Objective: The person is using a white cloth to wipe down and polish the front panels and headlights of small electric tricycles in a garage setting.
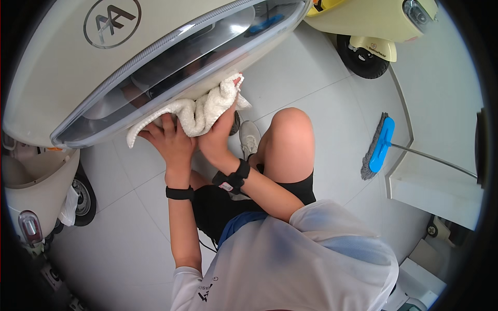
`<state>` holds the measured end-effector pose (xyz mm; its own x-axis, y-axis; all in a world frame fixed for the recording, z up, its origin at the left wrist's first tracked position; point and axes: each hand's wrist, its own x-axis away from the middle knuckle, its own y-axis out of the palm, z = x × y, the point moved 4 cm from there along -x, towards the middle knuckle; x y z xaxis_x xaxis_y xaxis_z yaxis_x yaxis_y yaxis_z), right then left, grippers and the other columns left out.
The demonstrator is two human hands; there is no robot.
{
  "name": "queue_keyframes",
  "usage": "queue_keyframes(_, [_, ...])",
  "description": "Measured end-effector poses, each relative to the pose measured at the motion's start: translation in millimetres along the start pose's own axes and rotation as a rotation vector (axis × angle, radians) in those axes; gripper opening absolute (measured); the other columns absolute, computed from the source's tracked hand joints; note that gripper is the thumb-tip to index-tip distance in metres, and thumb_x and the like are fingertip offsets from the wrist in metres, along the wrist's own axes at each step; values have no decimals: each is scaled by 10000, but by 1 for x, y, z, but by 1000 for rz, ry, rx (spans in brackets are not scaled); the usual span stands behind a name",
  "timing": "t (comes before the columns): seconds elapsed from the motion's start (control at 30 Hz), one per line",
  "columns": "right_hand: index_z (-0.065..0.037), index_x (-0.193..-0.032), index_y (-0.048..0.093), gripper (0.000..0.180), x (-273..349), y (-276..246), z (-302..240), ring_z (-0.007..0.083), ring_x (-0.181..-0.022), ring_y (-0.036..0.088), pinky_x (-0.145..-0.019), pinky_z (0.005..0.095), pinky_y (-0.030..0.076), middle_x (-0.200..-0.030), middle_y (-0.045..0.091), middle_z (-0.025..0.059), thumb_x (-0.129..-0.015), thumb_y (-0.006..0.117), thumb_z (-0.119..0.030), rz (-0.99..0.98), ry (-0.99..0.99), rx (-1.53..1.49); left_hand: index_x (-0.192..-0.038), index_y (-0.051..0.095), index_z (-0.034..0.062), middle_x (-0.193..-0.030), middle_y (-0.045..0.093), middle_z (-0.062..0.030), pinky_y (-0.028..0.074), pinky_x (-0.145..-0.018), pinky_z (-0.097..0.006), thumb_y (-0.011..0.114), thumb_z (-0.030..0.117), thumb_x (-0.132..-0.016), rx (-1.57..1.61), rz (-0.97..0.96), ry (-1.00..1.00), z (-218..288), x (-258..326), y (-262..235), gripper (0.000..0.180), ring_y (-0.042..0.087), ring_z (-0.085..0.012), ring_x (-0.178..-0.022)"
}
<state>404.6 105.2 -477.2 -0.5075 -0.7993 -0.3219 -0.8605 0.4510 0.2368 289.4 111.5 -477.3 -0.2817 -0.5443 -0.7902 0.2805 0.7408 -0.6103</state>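
A white terry towel (199, 111) lies bunched along the lower edge of a large cream vehicle-like body (46, 78) with a long clear lamp panel (207, 52). My left hand (171, 144) holds the towel's left part, its fingers a little apart and their tips hidden under the cloth. My right hand (220, 132) is closed on the right part, where a fingertip shows past the towel's upper end. Both hands are close together, just under the panel. Black bands sit on both wrists.
My bent knee (293, 127) and grey shoe (250, 137) are just right of the hands. A pale yellow scooter (363, 20) stands at the far right, a cream one (36, 181) at the left. A blue mop (383, 145) lies on the grey tiled floor (321, 67) by a white wall.
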Motion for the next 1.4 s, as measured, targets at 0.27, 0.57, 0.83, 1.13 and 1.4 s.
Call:
queue_keyframes(0.27, [21,-1407,482,464,-80,-71,-7,230,-1332,504,-1097,381,435,-1477,459,151,-958,597,46,349,120,-237,-1452,580,222,-1661,313,-99,24,-1132,-813,640,273,-878,-22,-37,101,37,-8,8,579,137,-510,-1537])
queue_keyframes(0.57, [34,-1270,611,516,-54,-45,-34,326,-1174,605,-980,393,492,-1295,570,175,-823,812,-126,253,-219,229,-1185,696,192,-1591,446,-35,105,-1133,-787,647,312,-888,-41,-81,127,43,-6,11,324,237,-403,-1526])
queue_keyframes(0.83, [73,-1220,636,399,-16,-27,-22,439,-1180,590,-980,435,493,-1346,544,254,-858,730,-67,62,-249,333,-1195,689,177,-1517,507,-31,270,-1051,-765,663,408,-899,-94,-137,120,18,7,7,376,419,-400,-1327])
queue_keyframes(1.13, [96,-1336,527,500,-7,-19,-11,470,-1198,560,-1009,480,462,-1304,569,283,-900,677,-96,0,-224,242,-1212,690,200,-1492,525,-19,321,-1005,-738,718,310,-851,-14,-138,75,18,2,5,378,448,-406,-1280])
queue_keyframes(1.4, [90,-1317,517,490,-14,-15,-20,461,-1210,557,-1044,497,432,-1277,578,286,-906,660,-135,24,-165,179,-1188,689,194,-1501,520,0,337,-993,-740,721,282,-829,-18,-181,50,22,-1,0,371,469,-401,-1278])
